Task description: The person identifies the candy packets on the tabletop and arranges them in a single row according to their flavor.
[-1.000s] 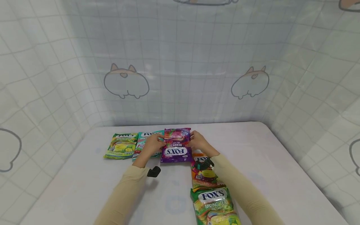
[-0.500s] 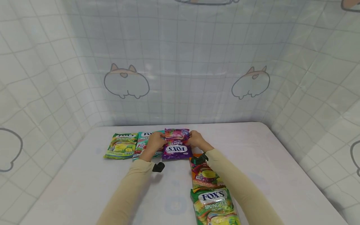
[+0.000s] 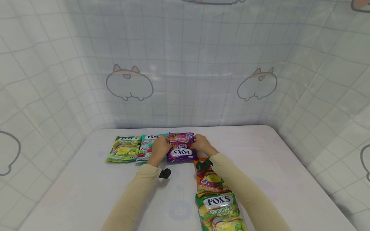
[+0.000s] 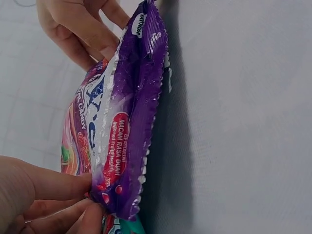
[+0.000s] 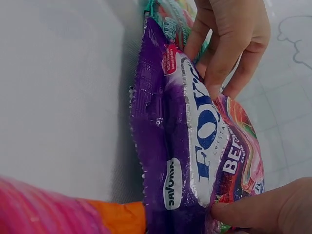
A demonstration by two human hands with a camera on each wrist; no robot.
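A purple Fox's Berries candy bag point(image 3: 181, 149) lies at the back middle of the white table, its lettering upside down in the head view. My left hand point(image 3: 160, 148) pinches its left edge between thumb and fingers, as the left wrist view shows close up. On the opposite edge, my right hand point(image 3: 203, 145) grips the bag, with the thumb point(image 5: 231, 214) pressed on its printed face. A teal mint candy bag point(image 3: 143, 151) sits directly left of the purple one, partly hidden by my left hand. The purple bag's near seam point(image 4: 146, 107) faces the wrist cameras.
A yellow-green Spring Tea candy bag point(image 3: 125, 149) ends the row at the left. An orange fruit candy bag point(image 3: 212, 181) lies under my right forearm, and a green Spring Tea bag point(image 3: 221, 211) lies in front of it. White gridded curtains point(image 3: 185, 80) surround the table.
The purple bag has come down level with the row, its near edge shifting slightly away from me. My left forearm has shifted a little right, and both hands keep hold of the bag.
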